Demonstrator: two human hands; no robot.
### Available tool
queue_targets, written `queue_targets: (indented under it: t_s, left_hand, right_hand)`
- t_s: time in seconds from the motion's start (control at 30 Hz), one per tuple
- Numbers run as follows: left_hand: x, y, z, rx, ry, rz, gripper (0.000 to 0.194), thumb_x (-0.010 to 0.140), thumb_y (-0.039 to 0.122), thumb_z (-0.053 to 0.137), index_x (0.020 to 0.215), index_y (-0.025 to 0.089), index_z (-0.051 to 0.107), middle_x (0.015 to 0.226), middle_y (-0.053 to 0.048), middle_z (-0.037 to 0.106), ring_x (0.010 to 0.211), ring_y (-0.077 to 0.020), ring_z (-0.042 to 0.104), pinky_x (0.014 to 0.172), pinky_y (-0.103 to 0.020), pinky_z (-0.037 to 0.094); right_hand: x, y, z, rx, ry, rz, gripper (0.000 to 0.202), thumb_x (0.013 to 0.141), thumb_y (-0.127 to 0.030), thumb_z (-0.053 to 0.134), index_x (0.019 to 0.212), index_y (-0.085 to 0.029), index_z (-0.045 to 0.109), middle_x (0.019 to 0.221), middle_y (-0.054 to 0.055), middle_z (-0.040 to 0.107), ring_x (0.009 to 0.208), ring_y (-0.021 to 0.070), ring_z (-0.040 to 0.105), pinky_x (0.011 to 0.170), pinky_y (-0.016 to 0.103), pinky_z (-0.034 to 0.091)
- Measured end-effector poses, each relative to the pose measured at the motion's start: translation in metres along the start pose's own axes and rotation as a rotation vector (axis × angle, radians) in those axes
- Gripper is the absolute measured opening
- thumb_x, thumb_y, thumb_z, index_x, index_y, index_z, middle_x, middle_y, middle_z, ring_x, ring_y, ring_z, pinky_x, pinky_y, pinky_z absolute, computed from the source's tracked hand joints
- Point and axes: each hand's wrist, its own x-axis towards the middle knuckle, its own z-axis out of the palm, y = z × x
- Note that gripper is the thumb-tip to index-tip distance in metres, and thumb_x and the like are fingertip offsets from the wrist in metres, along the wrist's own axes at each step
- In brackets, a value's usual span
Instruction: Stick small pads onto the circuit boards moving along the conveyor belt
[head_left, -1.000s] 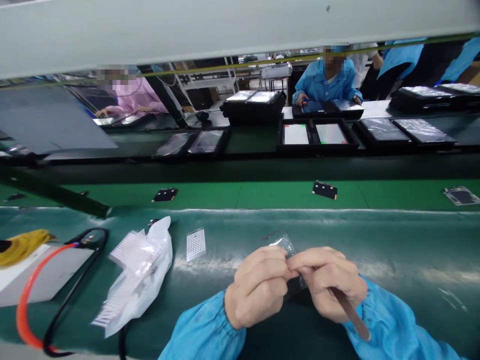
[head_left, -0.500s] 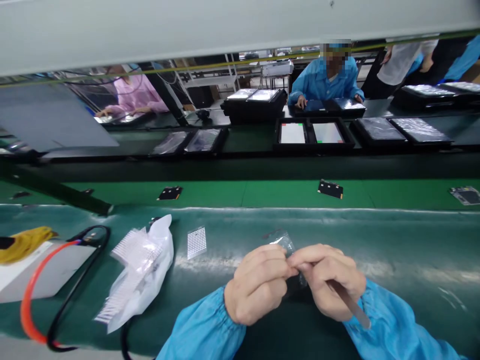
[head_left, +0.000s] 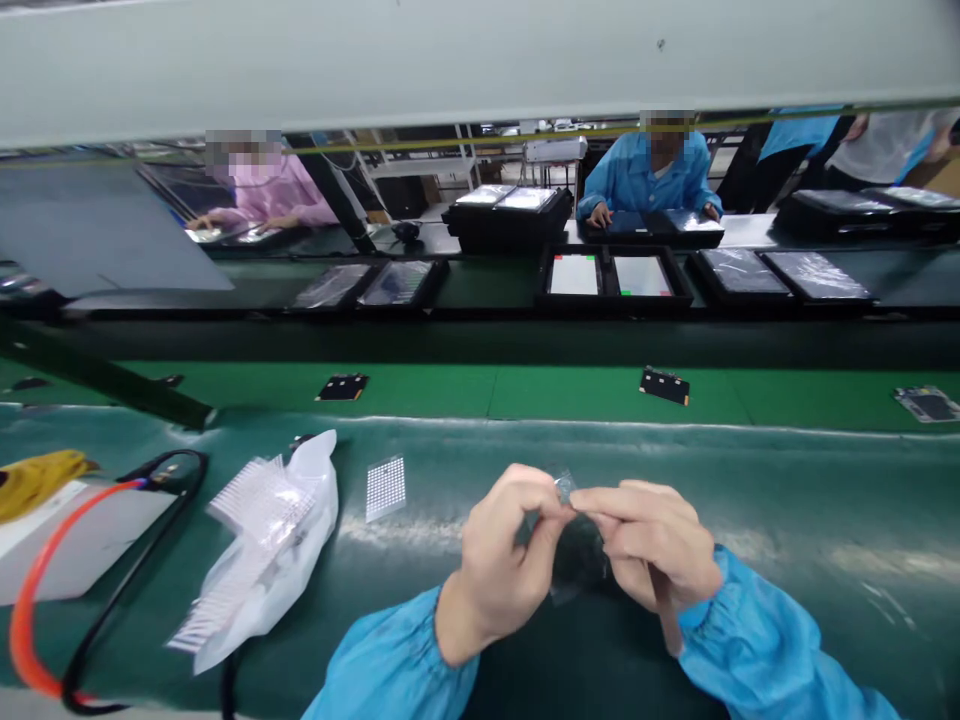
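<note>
Above the green bench mat, my left hand (head_left: 510, 560) is closed in a pinch at a thin clear plastic bag (head_left: 564, 484), much of which is hidden behind the fingers. My right hand (head_left: 660, 540) meets it fingertip to fingertip, also closed. From the right palm sticks the flat metal rear end of what look like tweezers (head_left: 664, 610). Whatever small thing lies between the fingertips is too small to make out. Left of my hands a sheet of small white dot stickers (head_left: 385, 488) rests on the mat.
A white plastic bag (head_left: 300, 560) with more sticker sheets lies at left, beside an orange hose (head_left: 37, 590) and a white box (head_left: 82, 530). Beyond, black circuit boards (head_left: 342, 387) lie on a green belt (head_left: 555, 390). Trays with screens (head_left: 576, 275) and co-workers are across.
My left hand has turned and its fingers have opened into a rounder pinch. The right hand has shifted slightly left, and the tweezers' end now points more steeply down. The view has shifted slightly.
</note>
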Motion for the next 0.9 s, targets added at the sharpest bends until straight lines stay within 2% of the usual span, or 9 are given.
queue_targets:
  t_s: [0.1,0.17,0.27,0.43,0.67,0.8,0.9]
  left_hand:
    - [0.002,0.006,-0.003,-0.018,-0.061,-0.259,0.014,0.091,0.008,0.061,0.100,0.018,0.067,0.082,-0.004,0.068,0.074,-0.0161,0.067,0.066,-0.026,0.055]
    - [0.005,0.009,-0.002,-0.043,-0.088,-0.382,0.011,0.092,0.011,0.061,0.094,0.017,0.070,0.080,-0.004,0.069,0.069,-0.0147,0.066,0.062,-0.025,0.054]
    - [0.011,0.011,0.003,-0.115,-0.064,-0.495,0.014,0.092,0.013,0.060,0.082,0.016,0.070,0.071,-0.002,0.066,0.060,-0.0127,0.063,0.056,-0.023,0.052]
    - [0.018,0.013,0.008,-0.182,-0.037,-0.591,0.013,0.089,0.017,0.062,0.077,0.016,0.068,0.062,0.000,0.064,0.053,-0.0114,0.061,0.051,-0.021,0.050]
    - [0.021,0.010,0.010,-0.231,-0.009,-0.719,0.018,0.085,0.020,0.062,0.068,0.017,0.061,0.054,0.003,0.058,0.048,-0.0107,0.059,0.047,-0.019,0.046]
    - [0.018,0.006,0.019,-0.188,0.050,-0.713,0.017,0.078,0.018,0.062,0.064,0.018,0.054,0.052,0.005,0.053,0.044,-0.0085,0.052,0.043,-0.018,0.039]
    - [0.013,0.004,0.028,-0.140,0.127,-0.649,0.016,0.076,0.015,0.060,0.063,0.019,0.052,0.053,0.006,0.049,0.045,-0.0070,0.045,0.044,-0.017,0.036]
  right_hand:
    - [-0.006,0.011,-0.010,-0.172,-0.102,-0.109,0.017,0.093,-0.006,0.056,0.084,-0.020,0.059,0.112,0.012,0.077,0.060,0.0143,0.066,0.052,0.029,0.047]
    - [-0.007,0.015,-0.016,-0.251,-0.175,-0.176,0.014,0.093,-0.007,0.056,0.086,-0.019,0.061,0.115,0.015,0.076,0.058,0.0145,0.062,0.049,0.030,0.042]
    - [-0.001,0.015,-0.019,-0.322,-0.242,-0.234,0.014,0.093,-0.005,0.054,0.086,-0.015,0.062,0.113,0.020,0.075,0.056,0.0152,0.058,0.048,0.032,0.037]
    - [0.003,0.010,-0.016,-0.365,-0.252,-0.240,0.019,0.095,-0.005,0.049,0.084,-0.016,0.060,0.109,0.020,0.077,0.055,0.0151,0.055,0.049,0.033,0.035]
    - [-0.011,0.016,-0.005,-0.445,-0.206,-0.228,0.022,0.096,-0.011,0.049,0.078,-0.020,0.057,0.115,0.015,0.076,0.054,0.0135,0.051,0.051,0.033,0.033]
    - [-0.012,0.015,0.000,-0.448,-0.164,-0.242,0.022,0.095,-0.011,0.051,0.075,-0.019,0.057,0.112,0.016,0.076,0.053,0.0143,0.050,0.050,0.034,0.031]
    - [-0.008,0.013,0.000,-0.424,-0.168,-0.235,0.022,0.095,-0.009,0.051,0.076,-0.019,0.059,0.110,0.016,0.077,0.052,0.0143,0.052,0.049,0.034,0.032]
